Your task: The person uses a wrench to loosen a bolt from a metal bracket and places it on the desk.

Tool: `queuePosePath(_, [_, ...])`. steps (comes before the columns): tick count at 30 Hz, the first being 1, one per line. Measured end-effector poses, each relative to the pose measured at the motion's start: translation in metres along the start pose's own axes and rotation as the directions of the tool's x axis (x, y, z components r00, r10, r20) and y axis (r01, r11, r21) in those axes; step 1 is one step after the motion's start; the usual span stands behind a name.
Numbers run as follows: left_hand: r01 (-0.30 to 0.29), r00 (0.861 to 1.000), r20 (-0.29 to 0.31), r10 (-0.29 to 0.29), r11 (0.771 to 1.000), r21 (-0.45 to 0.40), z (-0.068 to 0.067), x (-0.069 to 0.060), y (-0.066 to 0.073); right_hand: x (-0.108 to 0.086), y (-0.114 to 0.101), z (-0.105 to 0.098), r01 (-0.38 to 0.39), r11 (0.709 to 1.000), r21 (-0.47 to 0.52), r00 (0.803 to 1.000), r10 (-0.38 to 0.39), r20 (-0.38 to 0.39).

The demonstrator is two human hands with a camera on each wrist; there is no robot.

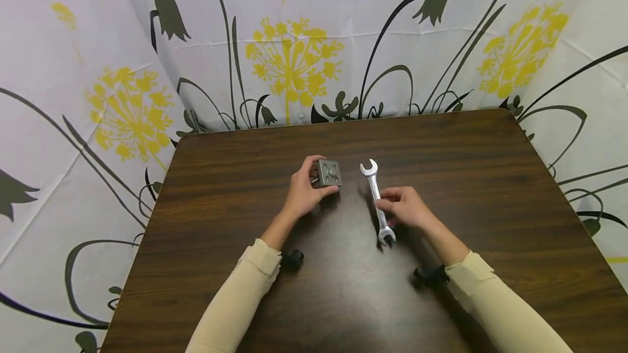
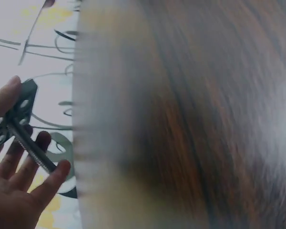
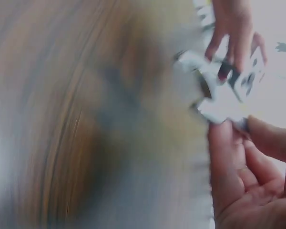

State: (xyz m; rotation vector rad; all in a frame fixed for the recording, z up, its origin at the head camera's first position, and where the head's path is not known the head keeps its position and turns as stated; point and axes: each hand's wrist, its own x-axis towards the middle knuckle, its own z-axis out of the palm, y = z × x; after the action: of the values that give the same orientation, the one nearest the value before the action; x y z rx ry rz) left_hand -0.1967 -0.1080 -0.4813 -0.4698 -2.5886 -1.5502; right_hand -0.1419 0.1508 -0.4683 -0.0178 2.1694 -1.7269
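In the head view my left hand (image 1: 304, 190) holds a small square metal plate (image 1: 330, 173) by its edges, between thumb and fingers. A threaded bolt (image 2: 32, 149) sticks out of the plate's back toward the palm, as the left wrist view shows; holes surround it. My right hand (image 1: 408, 208) pinches the middle of a silver double open-end wrench (image 1: 376, 199) between thumb and fingers. The wrench is held over the table, one open end pointing away and the other toward me. Plate and wrench are a short way apart. The wrench (image 3: 214, 102) looks blurred in the right wrist view.
Both hands are above a dark wood-grain table (image 1: 235, 178) with rounded far corners. Behind and beside it hangs a white curtain (image 1: 216, 75) with yellow and grey flowers. Black wrist devices (image 1: 293, 260) show beneath the cuffs of the pale sleeves (image 1: 245, 282).
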Motion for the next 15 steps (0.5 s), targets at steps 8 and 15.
queuePosePath(8, [-0.132,0.989,-0.098,0.114,0.969,-0.207,0.000,-0.011,0.039,-0.022,-0.030,0.032,-0.126,0.835,0.536,0.989,0.060,0.139])
queuePosePath(15, [-0.229,0.970,-0.142,0.196,0.936,-0.269,-0.005,-0.017,0.066,-0.045,-0.055,0.068,-0.154,0.705,0.692,0.986,0.065,0.153])
